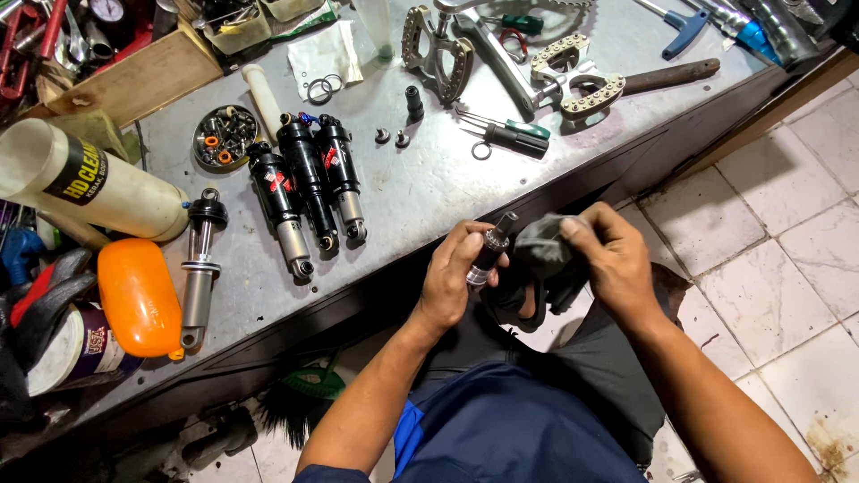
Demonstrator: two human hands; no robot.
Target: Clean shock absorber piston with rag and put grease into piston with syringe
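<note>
Head view: the left hand [452, 279] is clamped round a small black cylinder [488, 250], held up just off the near edge of the surface [420, 192]. The right hand [608, 259] is closed on a dark rag [541, 250], pressed against the cylinder's right side. Three black shocks [309, 192] lie farther left. Nothing under the cylinder but tiled floor [761, 268]; a greasy grip could let it drop.

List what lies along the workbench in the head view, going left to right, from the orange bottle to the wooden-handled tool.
orange bottle → silver shock absorber → three black shock absorbers side by side → small black cylinder → black-handled screwdrivers → metal pedals → wooden-handled tool
</note>
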